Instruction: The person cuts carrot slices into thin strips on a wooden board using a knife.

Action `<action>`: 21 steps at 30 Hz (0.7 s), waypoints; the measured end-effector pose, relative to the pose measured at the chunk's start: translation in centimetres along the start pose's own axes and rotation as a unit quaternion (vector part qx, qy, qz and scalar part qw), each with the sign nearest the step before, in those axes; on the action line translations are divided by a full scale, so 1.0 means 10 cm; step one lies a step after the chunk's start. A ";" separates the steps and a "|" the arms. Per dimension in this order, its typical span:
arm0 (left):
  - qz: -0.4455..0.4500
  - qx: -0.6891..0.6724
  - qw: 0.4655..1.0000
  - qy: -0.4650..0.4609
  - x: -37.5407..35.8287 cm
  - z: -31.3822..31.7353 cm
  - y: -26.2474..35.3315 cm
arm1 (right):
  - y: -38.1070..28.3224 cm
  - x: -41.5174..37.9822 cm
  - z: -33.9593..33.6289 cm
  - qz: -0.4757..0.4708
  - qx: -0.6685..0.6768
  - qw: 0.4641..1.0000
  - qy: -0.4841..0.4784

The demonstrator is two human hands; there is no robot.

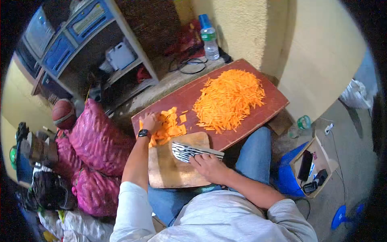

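Note:
My left hand [150, 122], with a dark watch on the wrist, lies over flat orange carrot slices [171, 126] at the left end of a red-brown board [185, 101]. Its fingers look spread among the slices. In my right hand [209, 166] is a knife [186, 152] with a black-and-white striped surface, held flat over a worn wooden chopping board [165, 169]. The chopping board rests on my lap, against the red-brown board's near edge. A big heap of thin carrot strips [229, 99] covers the red-brown board's right half.
Pink mesh sacks [98, 139] and a basketball [63, 113] are at left. Behind stand a shelf unit [133, 44] and a water bottle [209, 42]. On the right are a box [318, 161] with small dark items, a clear plastic container [303, 123] and a cable.

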State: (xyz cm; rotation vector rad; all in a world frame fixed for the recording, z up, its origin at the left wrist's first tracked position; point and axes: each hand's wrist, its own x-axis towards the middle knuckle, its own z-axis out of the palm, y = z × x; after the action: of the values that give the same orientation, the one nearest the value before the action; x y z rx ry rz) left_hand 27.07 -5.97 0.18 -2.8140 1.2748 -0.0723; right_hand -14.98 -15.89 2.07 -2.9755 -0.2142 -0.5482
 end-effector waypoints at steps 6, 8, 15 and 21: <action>0.037 0.034 0.999 -0.004 0.13 0.07 0.11 | 0.00 -0.02 0.03 0.003 0.000 1.000 0.002; 0.038 0.059 0.998 0.006 0.12 0.08 0.12 | -0.01 -0.01 0.02 0.001 0.001 1.000 -0.002; 0.079 0.016 0.991 0.109 0.07 0.06 0.01 | 0.00 -0.03 0.05 -0.002 0.020 1.000 0.008; 0.060 -0.019 0.982 0.179 -0.14 -0.15 0.04 | 0.01 -0.03 0.08 0.009 0.058 0.998 -0.004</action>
State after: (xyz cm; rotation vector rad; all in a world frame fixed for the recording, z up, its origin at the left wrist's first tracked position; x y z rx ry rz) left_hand 25.73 -5.21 1.65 -2.8362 1.5231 -0.5774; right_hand -14.95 -15.97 1.24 -2.8653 -0.2122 -0.5055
